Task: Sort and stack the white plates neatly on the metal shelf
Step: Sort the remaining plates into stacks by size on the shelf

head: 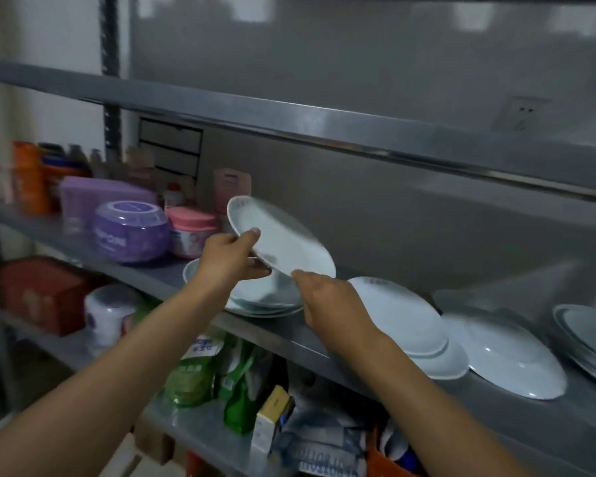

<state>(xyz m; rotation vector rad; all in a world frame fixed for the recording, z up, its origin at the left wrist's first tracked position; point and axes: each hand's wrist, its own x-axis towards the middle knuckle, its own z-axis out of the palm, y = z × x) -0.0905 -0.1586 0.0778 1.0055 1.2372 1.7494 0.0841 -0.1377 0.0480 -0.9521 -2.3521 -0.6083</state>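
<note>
A white plate (283, 239) is tilted in the air above the middle metal shelf (283, 333). My left hand (229, 259) grips its near left rim, thumb on top. My right hand (327, 301) touches its lower right rim; whether it grips the plate I cannot tell. Directly below lies a low stack of white plates (265, 297). To the right rest two overlapping white plates (403, 315), then a larger single plate (510, 356), then a stack of grey-rimmed plates (589, 335) at the right edge.
A purple tub (131, 230), a pink-lidded jar (193, 230) and bottles (31, 177) crowd the shelf's left end. Another shelf board (289, 122) runs close overhead. Below, green bags (200, 370), boxes and a red box (45, 290) fill the lower shelf.
</note>
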